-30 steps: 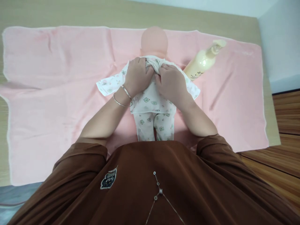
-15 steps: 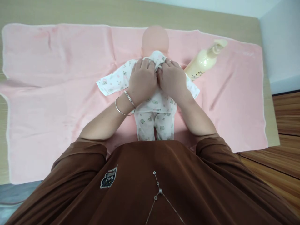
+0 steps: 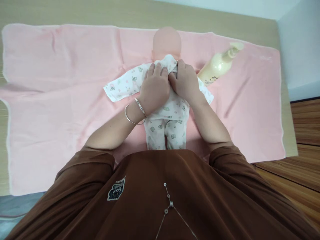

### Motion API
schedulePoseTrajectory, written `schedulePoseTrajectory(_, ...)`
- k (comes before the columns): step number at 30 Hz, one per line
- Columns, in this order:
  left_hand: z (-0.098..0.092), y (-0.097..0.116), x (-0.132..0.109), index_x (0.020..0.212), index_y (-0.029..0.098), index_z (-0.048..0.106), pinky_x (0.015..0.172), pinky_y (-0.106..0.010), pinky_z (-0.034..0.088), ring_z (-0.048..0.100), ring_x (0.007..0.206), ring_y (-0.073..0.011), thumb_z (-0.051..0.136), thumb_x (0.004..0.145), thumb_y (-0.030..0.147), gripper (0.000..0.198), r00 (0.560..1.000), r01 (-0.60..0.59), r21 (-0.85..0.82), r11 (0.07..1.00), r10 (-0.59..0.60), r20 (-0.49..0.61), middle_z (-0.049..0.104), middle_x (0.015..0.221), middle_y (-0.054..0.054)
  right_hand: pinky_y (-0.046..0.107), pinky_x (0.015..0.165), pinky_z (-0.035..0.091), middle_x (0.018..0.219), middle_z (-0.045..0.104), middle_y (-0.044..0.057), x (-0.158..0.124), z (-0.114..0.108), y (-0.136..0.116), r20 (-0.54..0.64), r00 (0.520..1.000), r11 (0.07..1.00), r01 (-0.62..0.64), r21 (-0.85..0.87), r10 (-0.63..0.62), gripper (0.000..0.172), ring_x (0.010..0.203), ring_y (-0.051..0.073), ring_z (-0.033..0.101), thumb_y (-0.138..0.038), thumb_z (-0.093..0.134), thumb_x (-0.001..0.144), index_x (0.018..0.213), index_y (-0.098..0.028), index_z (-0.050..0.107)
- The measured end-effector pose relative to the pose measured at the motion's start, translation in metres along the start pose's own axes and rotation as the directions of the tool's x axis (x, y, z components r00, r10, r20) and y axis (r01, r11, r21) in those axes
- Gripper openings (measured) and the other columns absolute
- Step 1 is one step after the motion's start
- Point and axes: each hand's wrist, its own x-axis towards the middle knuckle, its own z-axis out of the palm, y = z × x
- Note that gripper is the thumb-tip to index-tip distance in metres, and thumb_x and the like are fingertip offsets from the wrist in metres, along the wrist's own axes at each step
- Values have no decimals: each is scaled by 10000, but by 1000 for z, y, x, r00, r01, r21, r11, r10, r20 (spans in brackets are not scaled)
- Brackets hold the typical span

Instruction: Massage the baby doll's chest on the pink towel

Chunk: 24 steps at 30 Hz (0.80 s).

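Note:
A bald baby doll [image 3: 167, 41] lies on a pink mat, its head away from me. It wears a white printed baby shirt [image 3: 125, 85] and matching trousers [image 3: 176, 133]. Both hands are together at the shirt's neckline, just below the head. My left hand [image 3: 155, 88] is bent over the chest with its fingertips on the fabric near the collar; its thumb is hidden. My right hand [image 3: 186, 81] pinches the collar edge on the other side, thumb toward the middle. Their thumb sides nearly touch. What lies under the fingers is covered.
A pale yellow pump bottle [image 3: 217, 66] lies tilted on the mat, close to the doll's sleeve on the right. The pink mat [image 3: 50, 116] has creases and covers most of the wooden table [image 3: 75, 13]. A wood-grained surface [image 3: 305, 133] is beyond the table's right edge.
My right hand has shifted slightly up and its fingers have drawn together at the collar. My left hand has slid a little to the right, its fingers straighter. The bottle stays put.

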Motion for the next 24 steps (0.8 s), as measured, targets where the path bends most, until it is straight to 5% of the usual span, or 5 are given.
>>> schedulePoseTrajectory(5, 1, -13, 14, 1146, 266, 479, 1074, -437, 234, 325, 1238, -242, 323, 895, 300, 298, 1000, 23, -12, 1000, -23, -13, 448, 1273, -5, 416, 960, 342, 1163, 531, 102, -6, -5, -6, 9, 998, 997, 60, -48, -59, 276, 1070, 269, 449, -330, 314, 946, 1111, -176, 474)
schedulePoseTrajectory(12, 17, -49, 39, 938, 214, 535, 892, -414, 383, 482, 1015, -251, 401, 911, 257, 143, 997, 44, 159, 986, -33, -72, 570, 995, -67, 410, 972, 351, 1101, 541, 143, -25, -15, -29, 0, 996, 993, 84, -86, -84, 255, 1090, 291, 440, -288, 319, 953, 1039, -131, 499)
schedulePoseTrajectory(17, 21, -47, 37, 876, 244, 535, 851, -404, 377, 481, 976, -248, 406, 910, 279, 138, 990, 57, 216, 975, -29, -135, 569, 967, -60, 392, 827, 435, 1082, 542, 111, -14, -6, -19, -11, 1000, 999, 12, -45, -12, 192, 1012, 282, 478, -313, 358, 945, 991, -187, 495)
schedulePoseTrajectory(24, 25, -45, 36, 979, 265, 508, 865, -387, 362, 447, 953, -230, 408, 914, 379, 165, 973, 144, 151, 978, -112, -203, 542, 1002, -45, 407, 848, 402, 1020, 567, 117, 10, 8, 3, 48, 999, 1000, -4, 1, 4, 325, 964, 275, 492, -451, 335, 954, 979, -169, 494)
